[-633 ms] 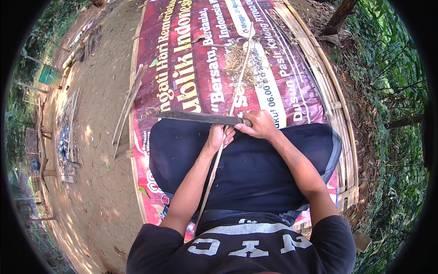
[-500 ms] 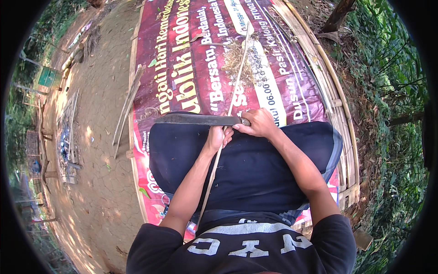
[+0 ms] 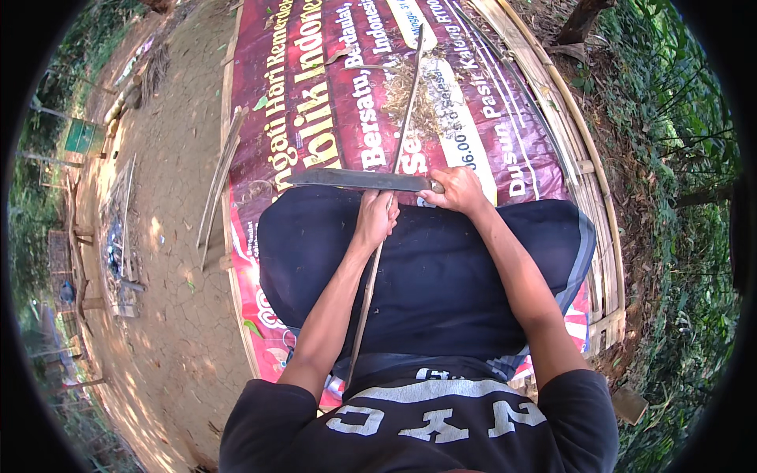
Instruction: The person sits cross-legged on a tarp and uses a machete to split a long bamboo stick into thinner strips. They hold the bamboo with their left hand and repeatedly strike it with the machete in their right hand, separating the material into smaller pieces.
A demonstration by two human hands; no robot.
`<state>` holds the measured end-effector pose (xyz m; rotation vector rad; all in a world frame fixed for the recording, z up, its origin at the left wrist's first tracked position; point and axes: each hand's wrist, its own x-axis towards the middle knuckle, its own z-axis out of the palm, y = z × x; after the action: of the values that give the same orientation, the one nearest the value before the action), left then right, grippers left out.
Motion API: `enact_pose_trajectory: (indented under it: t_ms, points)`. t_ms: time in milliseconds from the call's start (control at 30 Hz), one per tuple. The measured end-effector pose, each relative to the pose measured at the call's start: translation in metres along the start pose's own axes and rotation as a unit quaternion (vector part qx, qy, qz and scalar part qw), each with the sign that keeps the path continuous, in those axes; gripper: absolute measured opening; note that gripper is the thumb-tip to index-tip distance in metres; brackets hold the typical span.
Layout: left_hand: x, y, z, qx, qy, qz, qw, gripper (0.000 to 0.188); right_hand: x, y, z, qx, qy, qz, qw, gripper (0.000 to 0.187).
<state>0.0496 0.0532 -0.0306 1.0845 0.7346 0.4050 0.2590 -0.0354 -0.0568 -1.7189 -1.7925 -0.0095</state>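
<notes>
A long, thin bamboo strip runs from my waist, over my lap, and out past my knees. My left hand is closed around its middle part. My right hand grips the short handle of a machete with a dark, broad blade. The blade lies crosswise, pointing left, against the strip just beyond my left hand. Which face of the strip the edge meets cannot be made out.
Beneath me a red printed banner covers a bamboo platform. Pale shavings lie on the banner ahead. Loose bamboo slats lean at the platform's left edge, beside cracked earth. Green plants grow on the right.
The machete and my right hand have moved slightly forward and right along the strip. My left hand keeps its hold, a little further forward. The strip's visible side now looks darker.
</notes>
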Motion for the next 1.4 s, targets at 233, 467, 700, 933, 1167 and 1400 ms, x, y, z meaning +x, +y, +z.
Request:
enact_pose_trajectory:
  t_ms: [233, 467, 700, 933, 1167, 1400]
  points:
    - [0.008, 0.016, 0.014, -0.021, -0.032, 0.009, 0.999, 0.026, -0.005, 0.028, -0.006, -0.044, 0.050, 0.003, 0.998, 0.053]
    - [-0.042, 0.010, -0.006, -0.104, -0.080, -0.011, 0.991, 0.030, 0.008, 0.063, -0.039, -0.113, 0.083, 0.375, 0.916, 0.067]
    - [-0.016, 0.013, -0.007, -0.241, -0.140, -0.031, 0.960, 0.033, -0.047, 0.151, -0.068, -0.158, 0.297, 0.377, 0.863, 0.080]
    - [-0.002, 0.002, -0.008, -0.240, -0.146, -0.028, 0.959, 0.029, 0.010, 0.023, -0.045, 0.146, 0.110, 0.286, 0.941, 0.053]
    - [-0.012, 0.015, -0.002, -0.229, -0.126, -0.054, 0.964, 0.025, 0.011, -0.036, -0.012, 0.079, 0.001, 0.108, 0.991, 0.049]
    - [-0.016, 0.013, 0.000, -0.116, -0.069, -0.051, 0.989, 0.019, 0.010, -0.039, -0.007, 0.034, -0.021, 0.051, 0.998, 0.050]
